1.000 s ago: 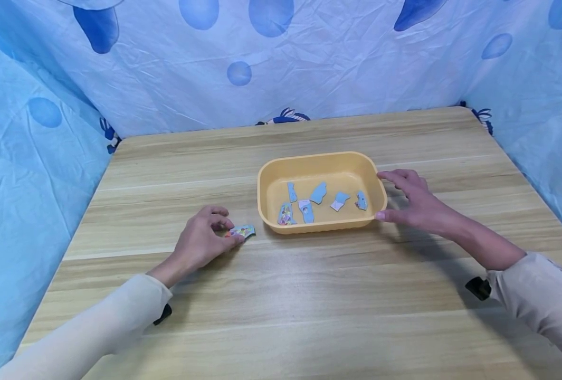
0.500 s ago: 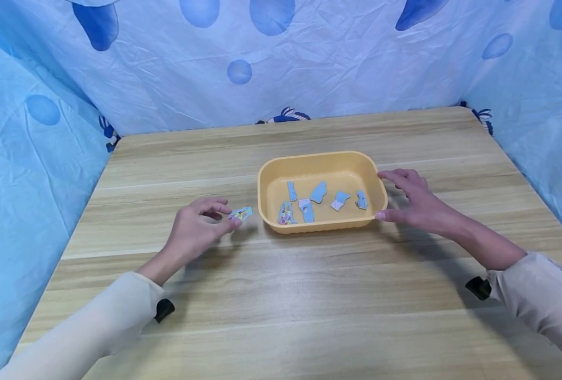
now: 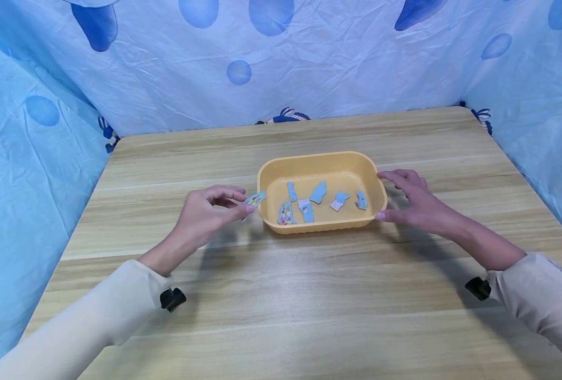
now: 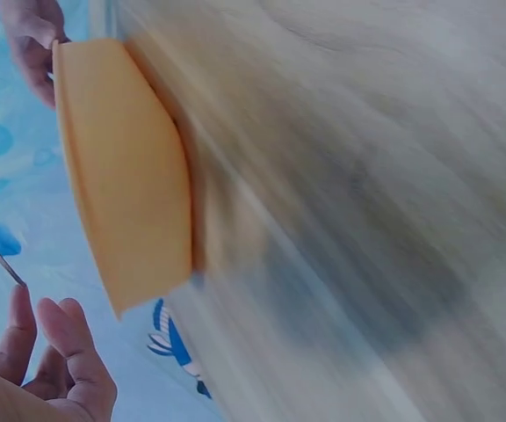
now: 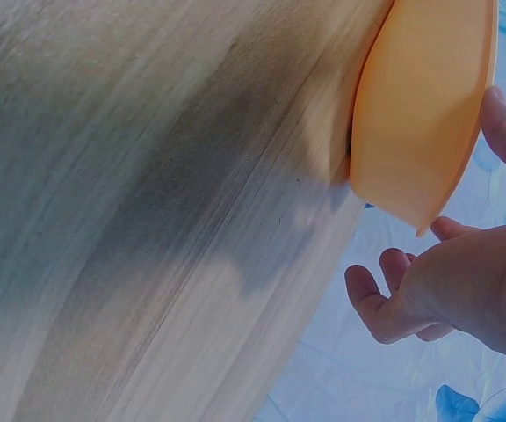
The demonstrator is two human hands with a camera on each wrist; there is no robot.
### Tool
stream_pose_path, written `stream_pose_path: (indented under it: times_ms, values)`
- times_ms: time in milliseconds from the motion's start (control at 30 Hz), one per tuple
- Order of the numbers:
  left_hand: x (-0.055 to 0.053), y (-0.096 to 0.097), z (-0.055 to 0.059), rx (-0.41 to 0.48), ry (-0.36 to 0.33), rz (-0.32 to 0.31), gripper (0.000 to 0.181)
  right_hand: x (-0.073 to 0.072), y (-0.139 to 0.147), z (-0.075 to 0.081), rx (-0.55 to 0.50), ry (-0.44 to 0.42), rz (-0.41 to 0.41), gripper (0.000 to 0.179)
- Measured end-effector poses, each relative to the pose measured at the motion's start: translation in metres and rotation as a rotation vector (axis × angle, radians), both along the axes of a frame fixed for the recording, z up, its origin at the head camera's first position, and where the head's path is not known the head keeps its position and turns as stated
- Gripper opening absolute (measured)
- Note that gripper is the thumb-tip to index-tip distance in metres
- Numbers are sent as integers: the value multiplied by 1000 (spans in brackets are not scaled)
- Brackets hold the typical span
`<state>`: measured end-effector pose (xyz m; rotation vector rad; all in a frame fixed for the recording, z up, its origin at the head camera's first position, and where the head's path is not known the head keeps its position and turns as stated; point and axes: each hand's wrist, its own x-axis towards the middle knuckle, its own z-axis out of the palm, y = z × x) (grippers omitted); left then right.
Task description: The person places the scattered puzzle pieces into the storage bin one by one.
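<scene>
My left hand (image 3: pixel 207 211) pinches a jigsaw puzzle piece (image 3: pixel 255 198) between thumb and fingers, raised at the left rim of a yellow plastic tray (image 3: pixel 330 227). The piece has a colourful print with light blue; in the left wrist view the piece (image 4: pixel 3 259) shows edge-on. At the tray's right end, my right hand (image 3: pixel 416 203) rests with thumb and index finger spread apart along the rim. In the right wrist view its other fingers (image 5: pixel 372 299) hang loosely beside the tray. Several puzzle pieces lie inside, among them a multicoloured one (image 3: pixel 285 214) and a plain blue one (image 3: pixel 318 192).
The tray stands on a wood-grain table (image 3: pixel 290 306). A blue and white printed cloth (image 3: pixel 309 63) hangs behind the table and along both sides. Dark wrist cameras (image 3: pixel 172 299) sit under the pale sleeves (image 3: pixel 114 311).
The left hand has lifted the puzzle piece off the table and carried it right and away from the person, up to the tray's left rim. The right hand and tray have stayed put.
</scene>
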<state>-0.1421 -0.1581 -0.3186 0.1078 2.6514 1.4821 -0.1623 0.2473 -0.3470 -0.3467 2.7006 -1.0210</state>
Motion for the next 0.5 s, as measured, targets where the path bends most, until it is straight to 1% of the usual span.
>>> stream_pose_path:
  times_ms: [100, 200, 367, 500]
  values:
    - [-1, 5, 4, 4, -19, -15, 40, 0, 0, 0, 2, -4, -3, 89]
    - [-3, 9, 7, -8, -12, -28, 41, 1, 0, 1, -5, 0, -2, 89]
    - [-9, 16, 9, -59, 9, -53, 39, 1, 0, 1, -10, 3, 2, 89]
    - [-16, 23, 9, -96, -7, -61, 40, 2, 1, 1, -17, 10, 8, 89]
